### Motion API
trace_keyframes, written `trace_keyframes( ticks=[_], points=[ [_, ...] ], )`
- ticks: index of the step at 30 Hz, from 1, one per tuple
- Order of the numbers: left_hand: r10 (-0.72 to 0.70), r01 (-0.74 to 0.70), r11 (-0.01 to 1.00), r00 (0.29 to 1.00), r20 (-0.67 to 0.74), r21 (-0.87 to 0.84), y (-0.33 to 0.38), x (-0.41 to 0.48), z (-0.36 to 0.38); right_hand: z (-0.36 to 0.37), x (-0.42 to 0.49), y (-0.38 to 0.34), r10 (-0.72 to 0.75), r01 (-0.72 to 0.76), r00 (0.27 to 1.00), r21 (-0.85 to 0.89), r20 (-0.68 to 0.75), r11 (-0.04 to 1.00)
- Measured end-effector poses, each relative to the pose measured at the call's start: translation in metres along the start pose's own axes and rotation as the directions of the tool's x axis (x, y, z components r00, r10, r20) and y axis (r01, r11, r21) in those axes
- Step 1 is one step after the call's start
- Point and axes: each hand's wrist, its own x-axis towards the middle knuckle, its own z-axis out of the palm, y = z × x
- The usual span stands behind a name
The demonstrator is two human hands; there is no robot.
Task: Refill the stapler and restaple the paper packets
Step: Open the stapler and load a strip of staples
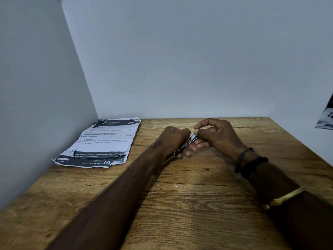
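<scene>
A person is sitting at a wooden table (189, 213) set into a corner of pale grey walls, and both forearms are reaching forward over the tabletop. The two hands are meeting near the middle of the far half of the table, just above its surface, and between them they are holding a small metal stapler (192, 137). The left hand (172, 139) is wrapping its curled fingers round the lower end of the stapler, so most of the body is hidden inside the fist; only a shiny strip is showing, slanting up toward the right. The right hand (218, 138) is gripping the upper end, with the thumb lying against the top of the metal and the lower fingers curling beneath it, while the index finger is arching above without clearly touching. Whether the stapler is hinged apart or closed cannot be told, since the hands are covering it and the metal is blurred. The papers (102, 141) are lying well apart from the hands, at the far left of the table, close against the left wall; they are crumpled sheets printed with dark bands and text, stacked loosely and overlapping. Black bands (252, 165) are circling the right wrist, and a gold bangle (282, 198) is sitting farther up that forearm. A tiny bright speck (176, 186) is lying on the wood nearer the person, too small to identify. At the right edge a black-and-white object (327, 118) is partly showing against the wall.
</scene>
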Motion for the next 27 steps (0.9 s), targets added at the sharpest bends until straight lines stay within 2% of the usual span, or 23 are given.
trace_keyframes(
  ticks=[4,9,11,15,20,21,23,27],
  points=[
    [0.017,-0.019,0.987,1.000,-0.015,-0.162,-0.002,0.001,0.000,-0.002,0.000,0.000,0.021,-0.020,0.999,0.044,-0.033,0.999],
    [0.124,-0.120,0.967,0.992,0.005,-0.227,0.000,0.001,-0.001,-0.003,-0.001,-0.001,0.060,-0.050,0.995,0.127,-0.081,0.991],
    [0.155,-0.153,0.964,0.988,-0.007,-0.219,-0.002,0.001,0.000,-0.003,0.000,-0.001,0.073,-0.058,0.993,0.143,-0.098,0.988],
    [0.274,-0.277,0.960,0.960,-0.054,-0.043,-0.008,0.003,0.002,-0.003,0.000,-0.002,0.075,-0.058,0.989,0.129,-0.130,0.990],
    [0.289,-0.295,0.943,0.955,-0.062,-0.151,-0.005,0.004,-0.001,-0.006,0.000,-0.005,0.077,-0.050,0.985,0.171,-0.155,0.984],
    [0.295,-0.300,0.945,0.954,-0.059,-0.128,-0.006,0.004,-0.002,-0.007,0.000,-0.006,0.078,-0.050,0.983,0.173,-0.164,0.984],
    [0.337,-0.336,0.941,0.939,-0.071,0.028,-0.012,0.005,-0.005,-0.010,0.000,-0.004,0.090,-0.058,0.979,0.171,-0.184,0.984],
    [0.457,-0.417,0.840,0.889,-0.038,0.347,-0.021,0.008,-0.012,-0.016,-0.001,-0.003,0.106,-0.074,0.977,0.170,-0.186,0.983]
  ],
)
